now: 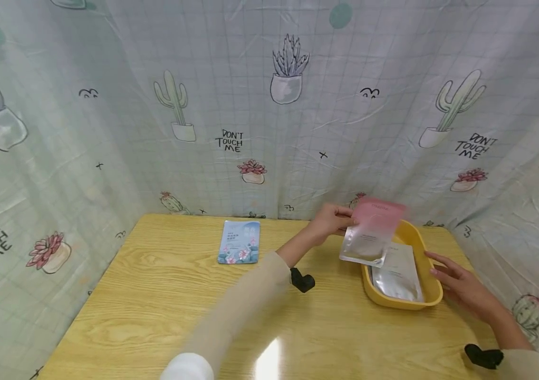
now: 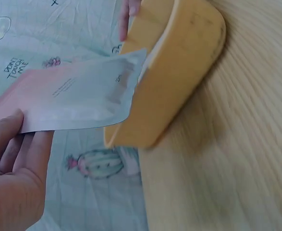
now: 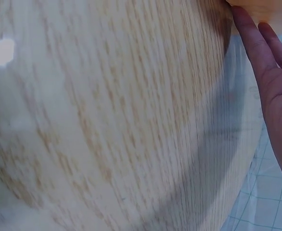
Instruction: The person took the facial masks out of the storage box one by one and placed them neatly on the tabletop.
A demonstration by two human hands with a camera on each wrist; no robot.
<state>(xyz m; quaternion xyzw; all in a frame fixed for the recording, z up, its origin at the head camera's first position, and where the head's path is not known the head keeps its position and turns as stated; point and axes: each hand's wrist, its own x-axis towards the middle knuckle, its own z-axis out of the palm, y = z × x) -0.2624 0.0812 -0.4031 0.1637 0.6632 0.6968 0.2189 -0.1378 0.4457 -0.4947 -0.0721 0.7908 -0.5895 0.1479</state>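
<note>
My left hand (image 1: 328,220) pinches the edge of a pink and silver face mask packet (image 1: 374,231), thumb on top and fingers beneath in the left wrist view. The packet is held over the left part of a yellow plastic bin (image 1: 395,303), covering some of it. Inside the bin lies a silver packet (image 1: 398,274), partly hidden by the held one. At the bin's right side, my right hand (image 1: 464,289) touches the wall with extended fingers, seen also in the right wrist view against the bin (image 3: 270,14).
A blue face mask packet (image 1: 239,243) with pink flowers lies near the back of the wooden table (image 1: 155,295), left of my left arm. A curtain (image 1: 231,105) printed with cacti hangs behind the table and along its sides.
</note>
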